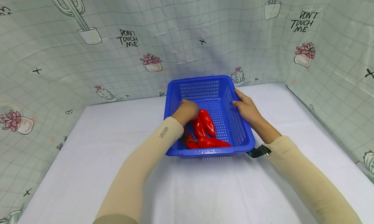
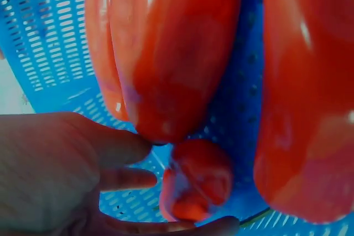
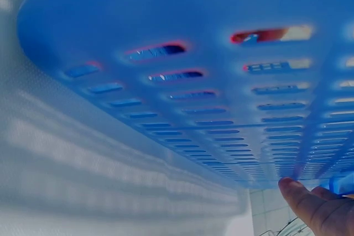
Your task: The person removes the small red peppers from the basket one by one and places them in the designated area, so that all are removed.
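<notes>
Head view: a blue plastic basket (image 1: 224, 117) with slotted sides stood on a white counter (image 1: 122, 172), close to its back edge and a little right of that edge's middle. Glossy red peppers lay inside, towards the basket's left side and near wall. One pepper (image 1: 214, 142) stretched along the near wall; two more, a slimmer pepper (image 1: 199, 127) and its neighbour (image 1: 208, 122), lay side by side behind it, pointing away from the counter's front edge. Another red piece showed in the basket's near left corner, partly hidden by the sleeve.

The left hand (image 1: 187, 110) was down inside the basket, among the peppers. In the left wrist view its fingers were partly bent beside a smaller red pepper end (image 2: 200, 178), with one finger against a larger pepper (image 2: 177, 53); whether it had a firm hold I cannot tell.

The right hand (image 1: 247, 108) gripped the basket's right rim, its fingers nearly closed on the edge. The right wrist view showed its fingertips at the blue wall.

Beige sleeves (image 1: 137, 165) covered both forearms. A grey-green cloth (image 1: 181, 26) printed with potted cacti and "DON'T TOUCH ME" hung behind the counter.
</notes>
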The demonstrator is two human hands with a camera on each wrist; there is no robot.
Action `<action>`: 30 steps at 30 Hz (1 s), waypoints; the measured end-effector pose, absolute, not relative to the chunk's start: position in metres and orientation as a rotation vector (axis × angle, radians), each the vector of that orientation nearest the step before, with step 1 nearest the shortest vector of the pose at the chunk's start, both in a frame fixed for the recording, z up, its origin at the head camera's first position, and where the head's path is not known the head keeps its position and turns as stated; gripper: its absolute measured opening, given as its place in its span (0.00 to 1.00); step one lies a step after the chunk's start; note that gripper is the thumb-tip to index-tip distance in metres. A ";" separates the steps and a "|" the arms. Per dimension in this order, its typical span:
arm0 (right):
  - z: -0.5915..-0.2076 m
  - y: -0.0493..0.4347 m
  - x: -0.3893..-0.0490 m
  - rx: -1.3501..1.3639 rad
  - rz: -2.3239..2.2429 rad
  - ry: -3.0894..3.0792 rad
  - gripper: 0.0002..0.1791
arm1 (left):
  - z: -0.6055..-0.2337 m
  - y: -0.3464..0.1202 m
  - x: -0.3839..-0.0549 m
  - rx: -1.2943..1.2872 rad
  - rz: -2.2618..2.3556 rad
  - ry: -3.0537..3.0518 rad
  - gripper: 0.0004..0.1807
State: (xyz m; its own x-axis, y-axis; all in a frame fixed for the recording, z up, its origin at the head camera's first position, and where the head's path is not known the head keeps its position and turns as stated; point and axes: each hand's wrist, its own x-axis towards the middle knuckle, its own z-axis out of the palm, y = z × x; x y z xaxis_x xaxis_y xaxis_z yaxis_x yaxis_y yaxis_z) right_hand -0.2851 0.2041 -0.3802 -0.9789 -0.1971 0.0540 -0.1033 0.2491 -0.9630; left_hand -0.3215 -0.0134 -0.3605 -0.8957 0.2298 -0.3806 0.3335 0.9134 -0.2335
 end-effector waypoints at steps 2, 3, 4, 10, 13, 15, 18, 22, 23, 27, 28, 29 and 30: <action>-0.379 0.204 -0.286 -0.288 -1.852 2.423 0.34 | -0.363 -0.014 -0.325 0.427 -0.417 2.745 0.21; -0.379 0.204 -0.286 -0.287 -1.851 2.422 0.34 | -0.364 -0.014 -0.326 0.426 -0.411 2.757 0.22; -0.378 0.205 -0.285 -0.284 -1.852 2.420 0.34 | -0.365 -0.013 -0.327 0.410 -0.392 2.769 0.23; -0.378 0.206 -0.286 -0.268 -1.870 2.393 0.35 | -0.369 -0.011 -0.327 0.309 -0.303 2.805 0.22; -0.379 0.205 -0.286 -0.260 -1.891 2.374 0.35 | -0.371 -0.010 -0.328 0.303 -0.277 2.779 0.20; -0.381 0.204 -0.286 -0.256 -1.898 2.363 0.35 | -0.373 -0.011 -0.328 0.281 -0.233 2.769 0.20; -0.382 0.203 -0.285 -0.253 -1.886 2.372 0.35 | -0.373 -0.013 -0.326 0.200 -0.061 2.787 0.25; -0.383 0.204 -0.285 -0.248 -1.879 2.389 0.35 | -0.370 -0.016 -0.323 0.119 0.152 2.800 0.37; -0.383 0.204 -0.286 -0.252 -1.878 2.388 0.35 | -0.369 -0.017 -0.323 0.107 0.184 2.798 0.39; -0.383 0.203 -0.287 -0.267 -1.884 2.385 0.35 | -0.366 -0.019 -0.324 0.057 0.298 2.784 0.40; -0.382 0.203 -0.287 -0.272 -1.887 2.383 0.35 | -0.366 -0.020 -0.324 0.058 0.314 2.784 0.39; -0.382 0.204 -0.287 -0.274 -1.886 2.383 0.35 | -0.365 -0.020 -0.325 0.066 0.318 2.784 0.38; -0.382 0.204 -0.287 -0.276 -1.885 2.385 0.35 | -0.365 -0.020 -0.326 0.071 0.322 2.784 0.37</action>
